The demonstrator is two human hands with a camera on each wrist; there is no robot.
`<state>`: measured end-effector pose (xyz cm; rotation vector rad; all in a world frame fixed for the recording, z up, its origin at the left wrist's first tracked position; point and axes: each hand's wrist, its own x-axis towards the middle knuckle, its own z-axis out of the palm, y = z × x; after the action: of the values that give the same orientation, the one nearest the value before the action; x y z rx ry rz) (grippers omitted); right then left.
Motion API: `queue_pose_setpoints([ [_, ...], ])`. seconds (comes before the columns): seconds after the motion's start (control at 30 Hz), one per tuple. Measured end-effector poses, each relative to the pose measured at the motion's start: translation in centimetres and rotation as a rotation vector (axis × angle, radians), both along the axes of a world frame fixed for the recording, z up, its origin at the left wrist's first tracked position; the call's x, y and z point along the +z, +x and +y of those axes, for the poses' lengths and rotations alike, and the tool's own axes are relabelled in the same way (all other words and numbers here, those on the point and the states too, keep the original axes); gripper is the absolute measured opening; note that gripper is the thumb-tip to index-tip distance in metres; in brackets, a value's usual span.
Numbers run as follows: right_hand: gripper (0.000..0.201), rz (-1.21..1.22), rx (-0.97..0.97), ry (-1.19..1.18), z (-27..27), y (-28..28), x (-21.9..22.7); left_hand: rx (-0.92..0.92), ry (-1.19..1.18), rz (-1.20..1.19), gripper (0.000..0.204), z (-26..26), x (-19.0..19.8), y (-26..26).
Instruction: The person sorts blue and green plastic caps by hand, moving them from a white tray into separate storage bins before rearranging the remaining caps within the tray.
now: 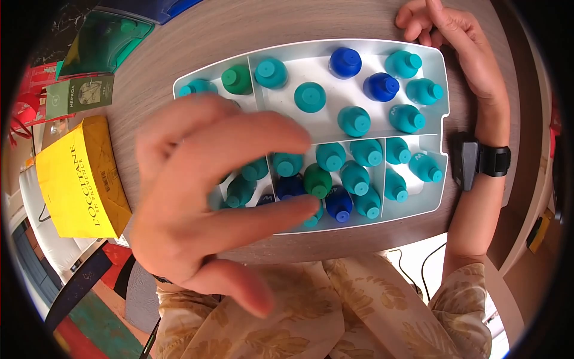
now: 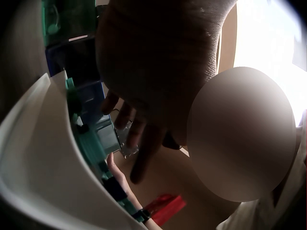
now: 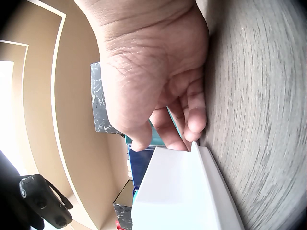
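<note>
A white divided tray (image 1: 317,70) lies on the table, holding many small capped bottles, mostly teal. My left hand (image 1: 191,179) hovers high over the tray's left side in the head view, fingers spread and bent, nothing between them. Its fingertips overlap a green bottle (image 1: 317,181), a blue bottle (image 1: 339,204) and a teal bottle (image 1: 330,157); it hides several others. In the left wrist view the fingers hang above the tray's wall. My right hand (image 1: 457,48) rests beside the tray's far right corner, its fingers loosely bent on the table (image 3: 254,96), right at the tray's edge (image 3: 172,182).
A yellow paper bag (image 1: 78,179) stands left of the tray, with a small green box (image 1: 81,96) behind it. Further back are a translucent green container (image 1: 107,42) and a blue item (image 1: 146,9). A black camera (image 1: 469,161) is strapped to my right wrist.
</note>
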<state>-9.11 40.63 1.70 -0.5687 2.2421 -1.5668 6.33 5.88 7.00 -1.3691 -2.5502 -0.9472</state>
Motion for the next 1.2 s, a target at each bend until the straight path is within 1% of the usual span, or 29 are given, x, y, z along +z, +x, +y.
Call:
queue_pose_setpoints([
  [0.13, 0.061, 0.027, 0.017, -0.013, 0.2, -0.2, -0.3, -0.041, -0.038, -0.031, 0.084, -1.2, 0.8, -0.4],
  [0.23, 0.061, 0.048, 0.008, -0.011, 0.0, -0.2, -0.5, 0.029, 0.038, 0.052, 0.082, -0.5, -0.7, 0.5],
  [0.33, 0.061, 0.033, -0.029, 0.018, -0.3, 0.3, 0.1, 0.067, -0.073, -0.063, 0.083, -0.5, 0.3, 0.8],
  [0.43, 0.062, 0.041, -0.035, 0.029, -0.3, 0.4, 0.2, 0.074, -0.069, -0.050, 0.084, -0.6, -0.1, 1.1],
  [0.73, 0.061, 0.037, -0.046, 0.035, -0.4, 0.5, 0.2, 0.030, -0.095, -0.117, 0.085, -0.8, 0.4, 0.9],
  [0.93, 0.062, 0.039, -0.049, 0.040, -0.5, 0.6, 0.3, 0.020, -0.082, -0.087, 0.085, -0.8, 0.1, 0.8],
  [1.03, 0.063, 0.056, -0.041, 0.036, -0.5, 0.7, 0.3, 0.019, -0.069, -0.128, 0.085, -0.7, 0.2, 0.8],
  [1.13, 0.063, 0.049, -0.052, 0.035, -0.5, 0.6, 0.3, 0.046, -0.022, -0.097, 0.085, -0.4, -0.3, 1.1],
  [1.2, 0.064, 0.070, -0.048, 0.038, -0.7, 0.8, 0.4, 0.098, 0.043, -0.084, 0.085, 0.1, -1.0, 1.6],
])
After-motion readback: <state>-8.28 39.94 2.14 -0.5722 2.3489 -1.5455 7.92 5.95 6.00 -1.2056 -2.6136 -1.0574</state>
